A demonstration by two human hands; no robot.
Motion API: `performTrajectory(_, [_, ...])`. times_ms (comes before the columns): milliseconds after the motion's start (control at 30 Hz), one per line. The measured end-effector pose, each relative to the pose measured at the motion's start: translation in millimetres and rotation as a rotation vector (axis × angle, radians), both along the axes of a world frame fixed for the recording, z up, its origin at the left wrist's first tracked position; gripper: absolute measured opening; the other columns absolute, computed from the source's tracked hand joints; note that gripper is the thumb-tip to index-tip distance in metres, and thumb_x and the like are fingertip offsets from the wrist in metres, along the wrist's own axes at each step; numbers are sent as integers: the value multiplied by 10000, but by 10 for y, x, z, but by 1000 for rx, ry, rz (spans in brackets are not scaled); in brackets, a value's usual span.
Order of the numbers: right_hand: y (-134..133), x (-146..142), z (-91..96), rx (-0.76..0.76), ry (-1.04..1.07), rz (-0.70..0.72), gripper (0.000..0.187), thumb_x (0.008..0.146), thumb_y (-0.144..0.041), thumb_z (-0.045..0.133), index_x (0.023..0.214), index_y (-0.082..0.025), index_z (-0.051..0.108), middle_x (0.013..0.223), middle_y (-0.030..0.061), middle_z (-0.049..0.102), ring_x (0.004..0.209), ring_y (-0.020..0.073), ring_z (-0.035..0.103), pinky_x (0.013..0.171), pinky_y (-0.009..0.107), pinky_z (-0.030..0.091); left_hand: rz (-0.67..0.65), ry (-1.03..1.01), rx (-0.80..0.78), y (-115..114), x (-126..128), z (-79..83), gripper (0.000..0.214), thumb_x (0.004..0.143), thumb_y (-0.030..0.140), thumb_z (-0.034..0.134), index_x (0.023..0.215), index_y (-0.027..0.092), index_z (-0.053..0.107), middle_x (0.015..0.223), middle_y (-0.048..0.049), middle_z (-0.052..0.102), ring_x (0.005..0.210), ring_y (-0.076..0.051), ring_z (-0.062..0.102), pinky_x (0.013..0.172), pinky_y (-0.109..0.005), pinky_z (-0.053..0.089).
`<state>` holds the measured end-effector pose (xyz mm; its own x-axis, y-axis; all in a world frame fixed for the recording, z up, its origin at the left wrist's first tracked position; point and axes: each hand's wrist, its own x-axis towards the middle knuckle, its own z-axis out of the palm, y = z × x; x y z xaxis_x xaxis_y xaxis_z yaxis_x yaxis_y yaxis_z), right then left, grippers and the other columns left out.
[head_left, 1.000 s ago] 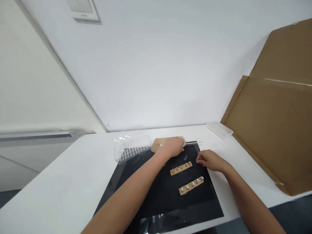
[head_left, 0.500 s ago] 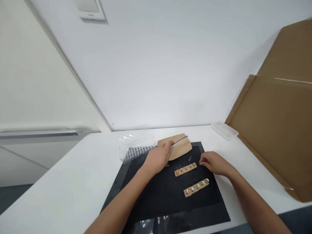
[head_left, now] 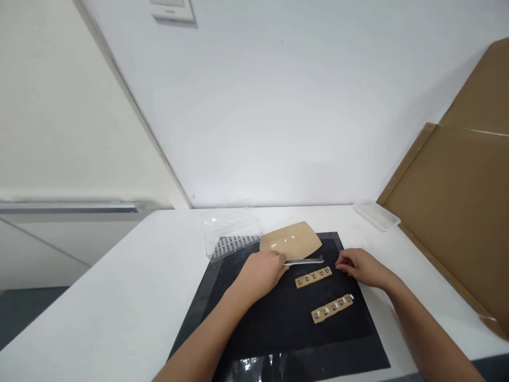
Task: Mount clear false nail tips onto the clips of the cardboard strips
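Bright, even light fills the view, with soft shadows under the left hand [head_left: 264, 275] and right hand [head_left: 363, 268]; glare streaks the black mat [head_left: 338, 339] below both hands, and wide-angle distortion bends the edges.

No lettering, label, brand or number can be read on the white rectangular wall plate [head_left: 172, 10], the flattened brown cardboard sheet [head_left: 449, 196], the clear plastic tray [head_left: 233, 239] or the tan bolt-studded strips [head_left: 313, 277].
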<state>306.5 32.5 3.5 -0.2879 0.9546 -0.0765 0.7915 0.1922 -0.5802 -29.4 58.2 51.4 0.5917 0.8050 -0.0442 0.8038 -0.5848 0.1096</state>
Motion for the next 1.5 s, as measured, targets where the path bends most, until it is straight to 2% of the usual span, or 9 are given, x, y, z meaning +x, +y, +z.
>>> performTrajectory(133, [-2,-2,-1,8,7,8,183,950,-351,645,905,-204,744,854,50,763,758,207,679,666,296,468,-27,-9,-41,-57,-70,66,289,1002,423,611,881,185,724,897,-119,790,882,-309,769,748,-347,553])
performTrajectory(233, [-7,-3,-3,37,10,18,172,944,-340,646,891,-207,742,853,49,759,752,205,671,664,296,466,-24,-110,-85,-55,-111,94,400,1043,536,513,1146,191,689,944,-108,792,871,-296,762,760,-350,553])
performTrajectory(333, [-8,-22,13,91,14,18,174,947,-343,644,865,-213,726,852,44,749,777,211,663,700,309,470,26,-292,-121,-15,-117,91,446,1108,480,348,1395,192,532,1048,-114,785,922,-287,760,809,-366,555])
performTrajectory(533, [4,-347,313,359,125,-32,320,1044,-452,558,832,-226,634,799,50,691,686,189,584,674,322,475,74,-461,-10,109,-38,-73,417,1129,422,283,1249,214,624,1064,-85,780,960,-270,751,840,-359,557])
performTrajectory(700, [132,-976,648,650,41,239,230,1091,-310,476,925,-216,604,838,45,639,768,190,593,702,310,451,102,-529,47,117,29,-213,384,1122,376,348,1285,218,658,1167,-95,785,1062,-261,745,960,-373,558])
performTrajectory(767, [226,-1170,672,794,-43,233,246,1098,-262,437,906,-209,582,846,59,635,788,203,587,711,319,440,118,-567,71,93,40,-214,387,1122,355,348,1284,210,667,1189,-102,783,1085,-253,742,985,-364,557])
performTrajectory(900, [347,-1322,591,928,-136,148,264,1095,-220,433,870,-208,571,812,56,616,747,199,561,698,318,419,102,-617,101,42,41,-157,373,1117,333,357,1168,200,702,992,-84,793,955,-233,755,898,-331,569])
performTrajectory(1133, [399,-1360,569,960,-193,115,274,1098,-227,439,870,-202,588,819,63,634,742,198,573,690,318,406,125,-591,130,31,52,-141,417,1127,287,320,863,202,632,771,-30,703,731,-181,686,762,-297,507])
performTrajectory(1500, [513,-1262,478,894,-68,166,256,1104,-266,460,914,-196,617,837,56,646,768,189,596,689,306,442,204,-477,190,-1,86,-220,363,1121,289,335,953,199,645,832,-57,727,733,-201,681,710,-296,490])
